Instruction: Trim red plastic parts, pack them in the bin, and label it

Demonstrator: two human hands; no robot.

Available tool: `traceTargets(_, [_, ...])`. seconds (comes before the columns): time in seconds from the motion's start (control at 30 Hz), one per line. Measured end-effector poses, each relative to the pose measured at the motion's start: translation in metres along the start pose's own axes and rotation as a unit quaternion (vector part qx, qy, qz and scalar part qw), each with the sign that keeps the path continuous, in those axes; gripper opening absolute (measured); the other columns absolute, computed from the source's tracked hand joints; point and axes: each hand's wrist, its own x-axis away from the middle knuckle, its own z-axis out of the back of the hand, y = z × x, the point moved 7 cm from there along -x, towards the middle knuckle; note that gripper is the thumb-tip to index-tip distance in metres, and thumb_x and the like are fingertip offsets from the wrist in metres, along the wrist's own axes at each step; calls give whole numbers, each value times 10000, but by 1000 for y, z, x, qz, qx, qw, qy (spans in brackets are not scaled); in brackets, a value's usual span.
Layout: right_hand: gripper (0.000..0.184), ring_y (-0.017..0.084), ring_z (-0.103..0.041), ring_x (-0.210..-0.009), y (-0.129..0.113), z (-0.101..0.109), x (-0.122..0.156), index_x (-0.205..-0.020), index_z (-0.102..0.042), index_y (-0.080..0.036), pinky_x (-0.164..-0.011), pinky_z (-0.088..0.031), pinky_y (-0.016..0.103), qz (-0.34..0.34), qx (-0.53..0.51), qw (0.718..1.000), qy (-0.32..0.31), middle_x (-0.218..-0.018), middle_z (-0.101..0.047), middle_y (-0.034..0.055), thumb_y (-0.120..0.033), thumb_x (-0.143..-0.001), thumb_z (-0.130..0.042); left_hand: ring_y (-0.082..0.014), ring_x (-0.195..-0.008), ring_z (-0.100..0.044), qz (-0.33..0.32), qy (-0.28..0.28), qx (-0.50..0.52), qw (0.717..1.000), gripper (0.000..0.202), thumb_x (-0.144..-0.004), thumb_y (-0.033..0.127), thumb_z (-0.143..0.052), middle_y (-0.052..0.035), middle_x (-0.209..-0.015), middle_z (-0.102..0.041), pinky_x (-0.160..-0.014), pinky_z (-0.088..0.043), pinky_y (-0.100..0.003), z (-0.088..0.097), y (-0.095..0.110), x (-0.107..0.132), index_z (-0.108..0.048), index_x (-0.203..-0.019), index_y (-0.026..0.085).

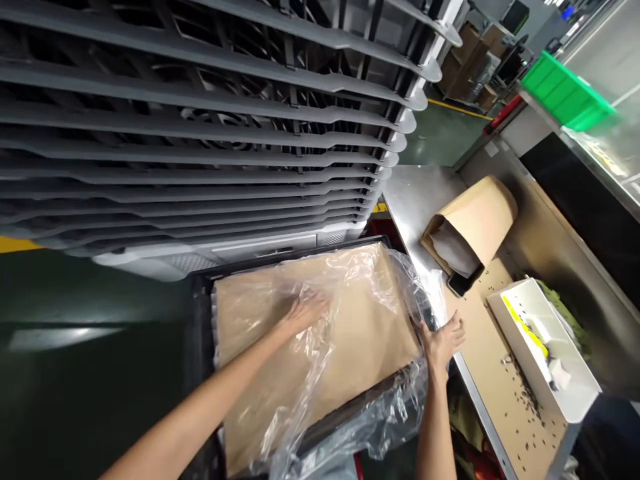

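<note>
Right between our hands, a sheet of brown kraft paper (360, 320) lies flat in a black crate (199, 347), under loose clear plastic film (280, 393). Our left hand (305, 312) is open, palm down on the film, pressing it against the paper so it lies close. Our right hand (443, 343) is open too, fingers spread on the bunched film at the crate's edge, apparently to stop it sliding. Just past that hand, a rolled paper sleeve (475, 220) rests on the steel surface (415, 200), and a white tray (540, 340) sits nearby. Ahead of our hands tower stacked grey racks (200, 120).
</note>
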Motion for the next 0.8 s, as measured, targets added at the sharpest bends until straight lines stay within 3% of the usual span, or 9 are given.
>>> traceTargets(0.07, [938, 460, -565, -1238, -1, -12, -9, -1597, -162, -78, -949, -477, 557, 3, 5, 998, -59, -1435, -468, 332, -364, -830, -619, -319, -1229, -610, 34, -38, 21, 998, 419, -858, 489, -717, -138, -1243, -710, -1132, -379, -575, -2, 24, -25, -714, -1116, 159])
traceTargets(0.13, [789, 406, -678, -1048, -8, -25, -9, -1562, -272, -70, -857, -516, 498, 3, -3, 995, -98, -1193, -656, 261, -336, -872, -548, -273, -1045, -683, 68, -72, 53, 994, 480, -894, 553, -666, -97, -1089, -739, -1015, -492, -500, -5, 49, -44, -697, -1090, 116])
traceTargets(0.3, [543, 297, -693, -1007, -25, -24, 15, -1426, -446, -139, -834, -521, 373, 36, -32, 990, -132, -1142, -702, 158, -350, -926, -448, -252, -825, -723, 96, -91, 223, 966, 741, -954, 699, -432, -188, -1204, -699, -780, -575, -428, 5, 122, -76, -504, -1437, 142])
traceTargets(0.43, [472, 218, -684, -888, -59, -26, 64, -1385, -479, -140, -811, -507, 308, 125, -47, 970, -201, -1027, -719, 93, -196, -928, -373, -184, -1073, -702, 53, -7, 411, 910, 716, -986, 524, 173, -176, -1449, -554, -889, -582, -363, 66, 179, -97, -25, -1612, 238])
traceTargets(0.53, [460, 212, -692, -906, -106, -57, 134, -1143, -644, -211, -788, -496, 289, 222, -42, 926, -302, -980, -742, 50, -24, -774, -444, -109, -1201, -632, 50, 59, 479, 874, 631, -993, 354, 219, -183, -1541, -439, -991, -546, -293, 107, 194, -81, 99, -1592, 194])
traceTargets(0.6, [358, 257, -704, -891, -133, -81, 186, -951, -677, -214, -740, -503, 310, 274, -31, 888, -369, -936, -754, 49, -21, -673, -560, -151, -1173, -652, 58, 52, 491, 868, 561, -1066, 335, -123, -211, -1480, -496, -1015, -545, -313, 104, 180, -43, -97, -1588, 131])
traceTargets(0.7, [373, 313, -713, -874, -153, -100, 236, -1030, -667, -181, -709, -515, 366, 300, -17, 862, -408, -969, -751, 117, -48, -688, -600, -311, -1136, -675, 64, -7, 444, 894, 545, -894, 397, -620, -171, -1398, -601, -1066, -522, -501, 60, 114, 43, -550, -1382, 166])
traceTargets(0.77, [521, 325, -715, -922, -152, -100, 243, -1275, -566, -127, -751, -525, 405, 271, -13, 879, -392, -1032, -735, 173, -42, -762, -533, -330, -1129, -678, 39, 8, 182, 982, 437, -904, 469, -503, -134, -1293, -682, -1075, -507, -511, 32, 53, 96, -679, -1192, 191])
traceTargets(0.8, [572, 323, -717, -942, -151, -98, 241, -1357, -492, -102, -775, -529, 414, 251, -20, 888, -384, -1033, -734, 179, -46, -788, -511, -325, -1200, -649, 50, 47, 57, 996, 424, -914, 428, -427, -122, -1297, -684, -1093, -497, -486, 23, 24, 116, -685, -1166, 206])
